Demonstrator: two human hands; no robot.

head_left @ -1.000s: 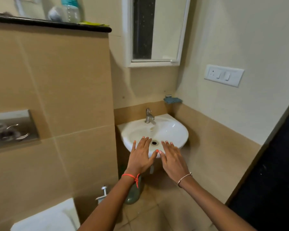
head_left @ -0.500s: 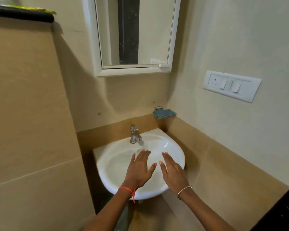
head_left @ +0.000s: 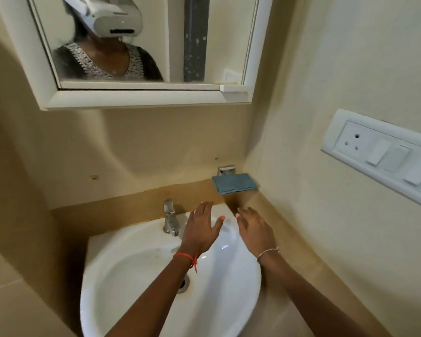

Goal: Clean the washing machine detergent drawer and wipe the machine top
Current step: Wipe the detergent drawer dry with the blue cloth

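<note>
Left hand (head_left: pixel 201 229) and right hand (head_left: pixel 254 231), fingers spread, empty, above sink (head_left: pixel 131 276) at lower centre; blue cloth (head_left: pixel 233 183) beyond.

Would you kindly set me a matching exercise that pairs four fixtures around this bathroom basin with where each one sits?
Things:
1. chrome metal tap
2. folded teal cloth
3. white switch panel
4. white-framed mirror

Places:
A. on the side wall at the right
B. on the back wall, high above the tap
C. on the back rim of the white ceramic basin
D. on a small metal holder in the corner

Pairs: 1-C, 2-D, 3-A, 4-B.
</note>
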